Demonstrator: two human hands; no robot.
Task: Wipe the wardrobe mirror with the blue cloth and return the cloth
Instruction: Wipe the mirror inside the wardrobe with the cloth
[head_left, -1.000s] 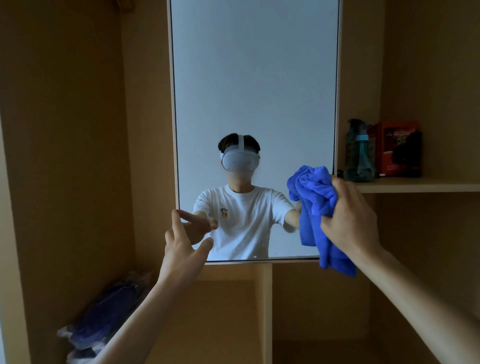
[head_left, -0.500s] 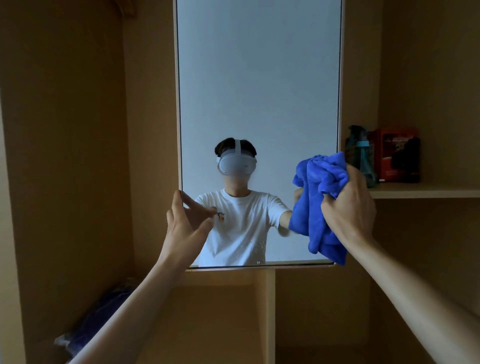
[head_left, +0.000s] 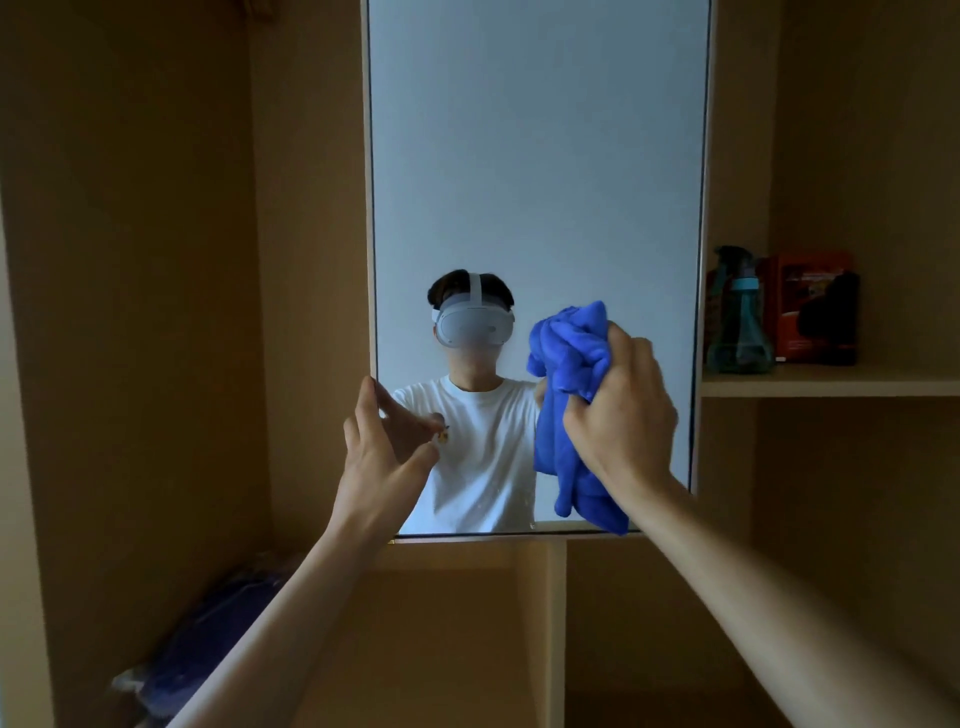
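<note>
Nearest the camera, the right hand (head_left: 621, 415) has its fingers curled tight round the bunched blue cloth (head_left: 569, 358). The cloth bulges out above and to the left of the knuckles, and a loose tail hangs down past the wrist. It sits in front of the lower right part of the mirror (head_left: 535, 156); whether it presses on the glass I cannot tell. The left hand (head_left: 384, 457) is open, fingers spread and almost straight, holding nothing, with its index fingertip at the mirror's left edge.

In the wardrobe's (head_left: 130, 312) lower left compartment lies a dark blue bundle (head_left: 208, 639) in clear wrapping, too blurred to name. Below the mirror an upright divider (head_left: 556, 623) parts two compartments. Farther back, right of the mirror, a shelf (head_left: 831, 387) carries a teal bottle (head_left: 737, 317) and, just beside it, a red box (head_left: 795, 291).
</note>
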